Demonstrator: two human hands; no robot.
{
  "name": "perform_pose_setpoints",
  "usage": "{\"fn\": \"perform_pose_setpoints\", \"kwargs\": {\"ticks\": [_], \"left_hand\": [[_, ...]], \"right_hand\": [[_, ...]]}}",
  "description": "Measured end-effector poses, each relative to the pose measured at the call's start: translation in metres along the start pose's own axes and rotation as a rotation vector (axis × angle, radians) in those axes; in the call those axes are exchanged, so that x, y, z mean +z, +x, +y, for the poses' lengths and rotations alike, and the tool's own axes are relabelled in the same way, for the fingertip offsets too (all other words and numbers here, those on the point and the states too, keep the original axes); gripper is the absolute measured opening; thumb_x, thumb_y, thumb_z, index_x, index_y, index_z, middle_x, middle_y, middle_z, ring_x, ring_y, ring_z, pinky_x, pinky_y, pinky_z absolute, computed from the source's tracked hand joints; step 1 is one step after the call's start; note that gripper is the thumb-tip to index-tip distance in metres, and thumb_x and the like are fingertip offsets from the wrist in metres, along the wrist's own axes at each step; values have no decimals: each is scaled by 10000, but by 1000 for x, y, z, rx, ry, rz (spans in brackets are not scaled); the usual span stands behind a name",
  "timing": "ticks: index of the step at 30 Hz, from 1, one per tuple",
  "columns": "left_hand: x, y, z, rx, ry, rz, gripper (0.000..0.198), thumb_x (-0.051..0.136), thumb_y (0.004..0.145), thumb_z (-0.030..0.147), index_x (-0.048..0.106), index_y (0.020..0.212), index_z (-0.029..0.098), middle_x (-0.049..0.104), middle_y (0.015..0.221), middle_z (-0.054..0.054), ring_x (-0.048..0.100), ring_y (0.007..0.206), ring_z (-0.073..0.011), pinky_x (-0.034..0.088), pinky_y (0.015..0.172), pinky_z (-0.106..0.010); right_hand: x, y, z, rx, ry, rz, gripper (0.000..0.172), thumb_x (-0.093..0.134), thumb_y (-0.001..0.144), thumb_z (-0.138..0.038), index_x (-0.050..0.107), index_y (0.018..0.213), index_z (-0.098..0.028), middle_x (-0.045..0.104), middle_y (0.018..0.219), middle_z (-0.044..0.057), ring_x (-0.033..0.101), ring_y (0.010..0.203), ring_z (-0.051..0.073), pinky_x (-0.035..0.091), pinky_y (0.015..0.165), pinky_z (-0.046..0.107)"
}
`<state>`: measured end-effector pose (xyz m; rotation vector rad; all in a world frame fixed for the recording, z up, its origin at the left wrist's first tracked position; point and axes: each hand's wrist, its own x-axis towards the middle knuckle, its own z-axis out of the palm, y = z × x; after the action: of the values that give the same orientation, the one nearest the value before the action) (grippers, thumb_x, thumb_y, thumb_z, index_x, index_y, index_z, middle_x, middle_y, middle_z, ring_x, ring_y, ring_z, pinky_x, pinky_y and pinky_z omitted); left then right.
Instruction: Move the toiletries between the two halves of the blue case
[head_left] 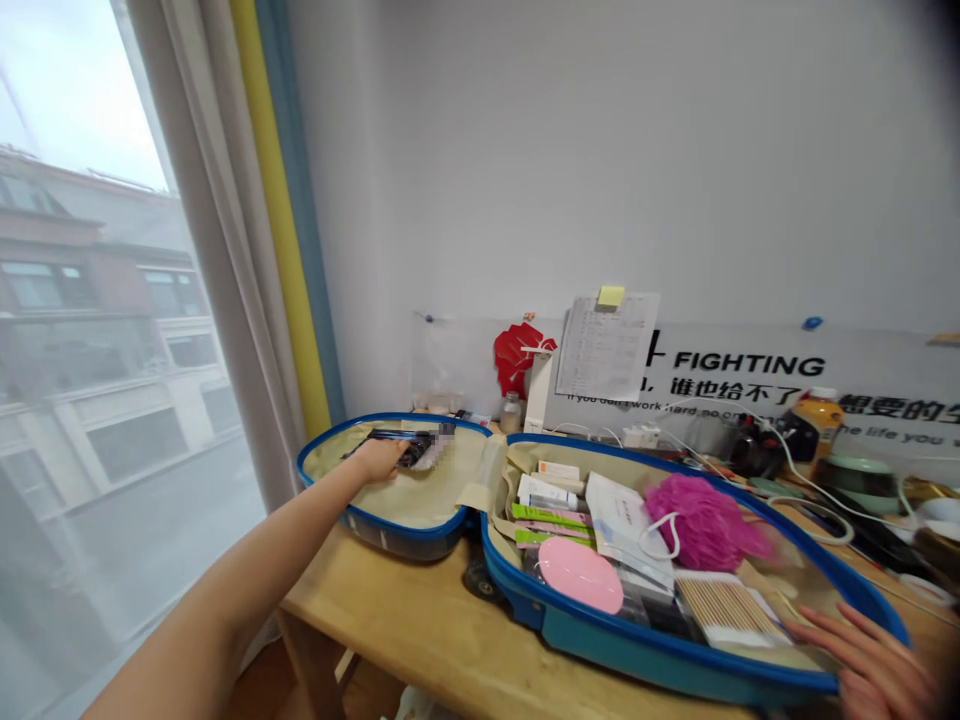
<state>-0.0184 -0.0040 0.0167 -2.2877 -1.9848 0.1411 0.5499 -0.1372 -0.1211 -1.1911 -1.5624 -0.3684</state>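
Note:
A blue-rimmed suitcase (517, 590) lies unfolded on the wooden desk. Over its shallower left half, my left hand (379, 460) is closed on a dark, glossy packet (416, 447); part of the packet is blurred out. My right hand (874, 650) reaches over the right half's near rim, fingers stretched out and holding nothing. Close to those fingers is a pack of cotton swabs (727, 605). The right half also holds a pink oval case (581, 575), a magenta bath puff (697, 520), a white packet (622, 525), a white tube (547, 493) and green-and-pink sachets (551, 517).
Behind the suitcase, a small glass jar (511, 412), white cables (787, 450), an orange-labelled bottle (816, 425) and a green-lidded jar (855, 480) crowd the desk (405, 610). Curtains (225, 250) and a window are to the left. Papers (607, 350) hang on the wall.

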Motion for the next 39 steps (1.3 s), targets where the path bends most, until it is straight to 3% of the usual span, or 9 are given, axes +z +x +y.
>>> {"fn": "perform_pose_setpoints", "kwargs": {"ticks": [5, 9, 15, 20, 24, 28, 32, 36, 39], "left_hand": [[-33, -3, -26, -74, -33, 111, 390, 501, 936, 352, 491, 1283, 175, 587, 1227, -99, 600, 1049, -217, 494, 899, -446], [-59, -7, -35, -124, -48, 191, 400, 413, 938, 305, 449, 1318, 184, 620, 1230, -120, 605, 1086, -243, 487, 875, -369], [-87, -19, -19, -56, -108, 285, 381, 375, 899, 373, 543, 1183, 183, 670, 1161, -94, 625, 1057, -236, 474, 857, -291], [-109, -30, 7, -19, -128, 370, 404, 349, 901, 428, 596, 1095, 174, 689, 1076, -102, 643, 983, -263, 485, 793, -310], [-126, -40, 33, 27, -135, 417, 431, 334, 920, 453, 619, 1080, 172, 689, 1041, -98, 645, 950, -258, 487, 781, -309], [-130, -51, 74, 98, -129, 514, 429, 363, 927, 377, 481, 1319, 245, 618, 1220, -71, 630, 994, -224, 490, 790, -283], [-114, -58, 133, 292, 39, 621, 567, 445, 888, 274, 323, 1438, 337, 522, 1314, -45, 629, 959, -180, 509, 730, -250], [-91, -53, 190, 606, 191, 615, 565, 393, 926, 222, 267, 1461, 351, 523, 1283, -59, 593, 1036, -181, 512, 768, -256], [-75, -44, 218, 751, 233, 585, 562, 362, 943, 204, 231, 1467, 360, 534, 1272, -58, 595, 1008, -176, 515, 737, -257]], "right_hand": [[0, -6, 9, -27, 30, -8, 323, 452, 873, -441, 702, 828, -242, 688, 952, 141, 572, 1124, 360, 397, 1010, 564], [0, -7, 11, -43, 16, -6, 321, 441, 881, -416, 701, 850, -230, 686, 979, 138, 556, 1153, 349, 383, 1026, 558], [-2, -2, -1, -105, -30, -15, 313, 427, 891, -367, 693, 890, -202, 685, 978, 126, 570, 1130, 324, 408, 993, 524], [-4, 1, -7, -145, -54, -8, 281, 430, 882, -330, 685, 906, -214, 686, 966, 120, 586, 1096, 330, 437, 937, 522], [-6, 6, -15, -185, -72, 15, 266, 424, 877, -307, 675, 904, -220, 684, 949, 119, 596, 1064, 333, 453, 891, 522], [-9, 12, -31, -183, -113, 30, 290, 404, 889, -328, 674, 882, -223, 695, 923, 105, 614, 1042, 305, 484, 850, 483], [-10, 13, -40, -123, -138, 43, 375, 363, 905, -398, 685, 845, -216, 702, 919, 93, 619, 1053, 280, 500, 860, 451], [-9, 12, -39, -100, -112, 47, 410, 354, 910, -440, 688, 840, -212, 702, 927, 93, 605, 1084, 280, 492, 889, 455], [-9, 11, -39, -97, -112, 46, 394, 367, 909, -433, 684, 831, -212, 701, 938, 93, 605, 1074, 278, 491, 891, 461]]}}
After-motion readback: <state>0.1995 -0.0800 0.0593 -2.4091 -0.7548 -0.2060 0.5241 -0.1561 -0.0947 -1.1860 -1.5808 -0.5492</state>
